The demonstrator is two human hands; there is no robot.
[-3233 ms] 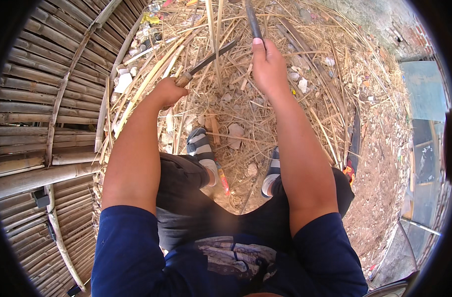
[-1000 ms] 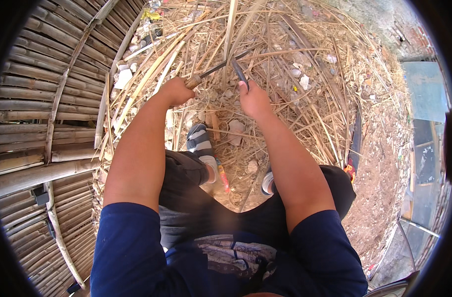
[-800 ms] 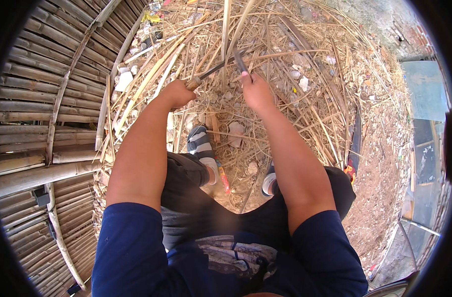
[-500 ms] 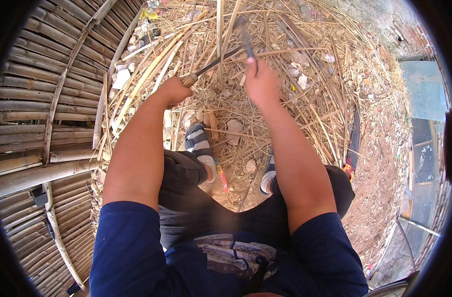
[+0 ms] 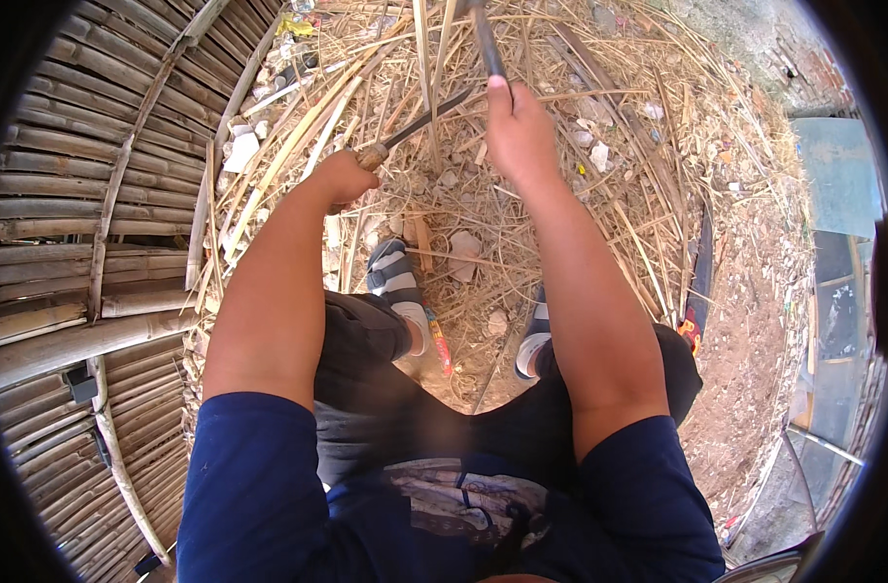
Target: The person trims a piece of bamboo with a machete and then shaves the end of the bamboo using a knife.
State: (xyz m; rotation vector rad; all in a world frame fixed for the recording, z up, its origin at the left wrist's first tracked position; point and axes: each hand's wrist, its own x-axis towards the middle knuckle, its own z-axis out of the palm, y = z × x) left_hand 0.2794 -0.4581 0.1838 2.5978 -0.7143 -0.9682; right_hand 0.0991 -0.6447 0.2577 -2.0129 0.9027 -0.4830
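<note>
My left hand (image 5: pixel 342 182) is wrapped around the wooden handle of a knife (image 5: pixel 419 123) with a long dark blade, its tip hooked. The blade points away to the upper right and crosses an upright pale bamboo strip (image 5: pixel 425 58); whether it cuts into the strip I cannot tell. A second slanting strip (image 5: pixel 446 44) stands beside it. My right hand (image 5: pixel 522 131) grips the dark shaft of a hammer-like tool (image 5: pixel 487 44), raised beyond the knife tip. The far end of that tool is partly cut off by the top edge.
Loose bamboo strips (image 5: pixel 313 117) and shavings cover the ground, with stones among them. A bamboo slat wall (image 5: pixel 50 189) rises on the left. By my right knee lies a saw-like tool with a red-and-yellow handle (image 5: pixel 692 325). Bluish panels (image 5: pixel 837 175) stand at the far right.
My right hand and the hammer-like tool have moved up and away from the knife blade. My left hand and the knife stay nearly in place; the upright strip leans slightly left.
</note>
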